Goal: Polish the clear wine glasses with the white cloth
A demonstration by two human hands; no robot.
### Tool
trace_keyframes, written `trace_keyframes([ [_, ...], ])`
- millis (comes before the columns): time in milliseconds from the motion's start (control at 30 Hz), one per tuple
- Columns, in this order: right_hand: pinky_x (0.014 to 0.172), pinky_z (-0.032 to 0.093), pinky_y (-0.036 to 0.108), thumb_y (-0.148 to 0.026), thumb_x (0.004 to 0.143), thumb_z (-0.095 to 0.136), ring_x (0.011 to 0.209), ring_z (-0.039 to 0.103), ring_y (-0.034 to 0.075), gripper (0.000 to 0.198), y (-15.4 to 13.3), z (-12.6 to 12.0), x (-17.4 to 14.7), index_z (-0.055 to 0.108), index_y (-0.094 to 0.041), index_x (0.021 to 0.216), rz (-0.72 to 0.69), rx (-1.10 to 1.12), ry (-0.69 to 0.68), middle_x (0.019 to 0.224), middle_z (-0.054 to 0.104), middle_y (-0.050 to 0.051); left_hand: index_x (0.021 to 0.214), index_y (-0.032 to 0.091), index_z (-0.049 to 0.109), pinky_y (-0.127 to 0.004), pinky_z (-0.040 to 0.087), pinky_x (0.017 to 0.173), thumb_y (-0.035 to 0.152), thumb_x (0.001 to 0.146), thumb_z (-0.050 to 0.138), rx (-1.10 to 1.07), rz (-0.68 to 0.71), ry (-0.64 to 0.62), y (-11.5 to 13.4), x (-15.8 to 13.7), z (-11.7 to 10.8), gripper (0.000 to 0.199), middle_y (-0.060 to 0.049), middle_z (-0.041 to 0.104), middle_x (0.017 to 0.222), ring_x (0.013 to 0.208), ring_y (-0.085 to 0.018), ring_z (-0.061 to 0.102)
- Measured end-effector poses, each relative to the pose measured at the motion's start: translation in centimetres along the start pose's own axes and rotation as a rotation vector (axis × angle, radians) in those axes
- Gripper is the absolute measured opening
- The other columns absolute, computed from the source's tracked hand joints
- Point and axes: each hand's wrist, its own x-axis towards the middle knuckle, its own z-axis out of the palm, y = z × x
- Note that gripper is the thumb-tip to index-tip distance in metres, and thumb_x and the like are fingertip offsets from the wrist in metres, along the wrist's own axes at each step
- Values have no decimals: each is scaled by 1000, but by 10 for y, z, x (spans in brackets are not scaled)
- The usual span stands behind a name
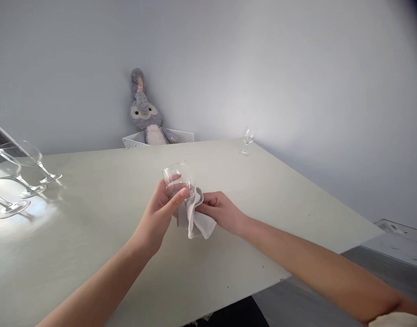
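Observation:
Over the middle of the table I hold a clear wine glass point(177, 173), tilted, its bowl towards the upper left. My left hand point(164, 202) is wrapped round the bowl, thumb across the near side. A white cloth point(202, 222) covers the lower end of the glass, so its stem and foot are hidden. My right hand point(223, 210) pinches that cloth against the glass from the right, and the loose corners hang down.
Several stemmed glasses point(29, 190) stand at the table's left. Another small wine glass point(246, 141) is near the far right corner. Behind the white table point(133, 272), a grey plush rabbit point(147, 116) sits in a white basket point(186, 136) by the wall.

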Motion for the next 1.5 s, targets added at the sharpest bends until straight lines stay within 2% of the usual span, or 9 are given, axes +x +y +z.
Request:
trace_keyframes([
  [200, 63, 41, 26, -32, 67, 75, 69, 57, 13, 24, -2, -1, -1, 68, -17, 84, 6, 28, -12, 76, 64, 1, 120, 34, 46, -24, 45, 70, 43, 80, 60, -9, 27, -19, 1, -1, -1, 43, 0, 59, 113, 96, -17, 58],
  [367, 55, 36, 23, -39, 75, 67, 57, 49, 9, 24, -3, -1, 0, 68, -15, 73, 42, 22, 20, 64, 57, -1, 119, 31, 48, -26, 45, 74, 42, 81, 60, -37, 15, -14, 1, -2, 0, 42, -1, 60, 115, 100, -18, 58],
  [633, 64, 41, 27, -38, 81, 61, 68, 53, 13, 21, -9, -17, -4, 69, -19, 86, -91, 35, 157, 76, 62, 1, 114, 21, 56, -33, 36, 103, 44, 83, 56, -236, 64, 93, -5, 7, -7, 38, -5, 61, 118, 118, -20, 51],
  [833, 83, 42, 33, -24, 71, 71, 97, 55, 21, 32, -16, -10, -13, 64, -25, 103, -354, -396, 18, 104, 62, 5, 101, 16, 60, -26, 49, 94, 43, 82, 58, -497, -103, 70, -9, 8, -6, 33, -7, 61, 118, 112, -19, 57],
  [967, 59, 40, 27, -26, 76, 65, 66, 50, 15, 5, -8, -7, -19, 63, -22, 77, -403, -634, 176, 74, 59, 2, 102, 16, 61, -23, 51, 92, 44, 83, 57, -535, -188, -31, -12, 3, 3, 34, -8, 62, 116, 110, -18, 58],
  [1033, 52, 34, 25, -27, 81, 59, 56, 41, 12, 17, -6, -8, -22, 56, -20, 65, -365, -692, 246, 60, 50, -1, 101, 15, 62, -22, 52, 90, 46, 83, 55, -548, -233, -62, -14, 2, 6, 37, -9, 63, 116, 110, -18, 58],
  [1267, 56, 35, 24, -23, 78, 60, 63, 43, 12, 3, -7, -3, -21, 58, -21, 78, -269, -496, 234, 70, 53, -1, 101, 15, 62, -21, 53, 87, 45, 83, 56, -592, -205, 14, -14, 5, 3, 35, -8, 63, 115, 107, -18, 59],
  [1367, 52, 31, 23, -19, 67, 68, 57, 37, 11, 17, -4, 0, -22, 52, -20, 64, -229, -453, 275, 60, 44, -4, 101, 15, 61, -20, 53, 86, 44, 83, 56, -551, -198, 5, -12, 3, 3, 34, -8, 63, 114, 105, -17, 60],
  [1500, 49, 28, 24, -25, 79, 59, 53, 32, 10, 27, -2, -1, -27, 47, -18, 56, -274, -541, 268, 55, 38, -3, 102, 16, 61, -21, 53, 86, 47, 84, 53, -538, -213, -27, -8, 0, 6, 36, -9, 63, 115, 106, -17, 60],
])
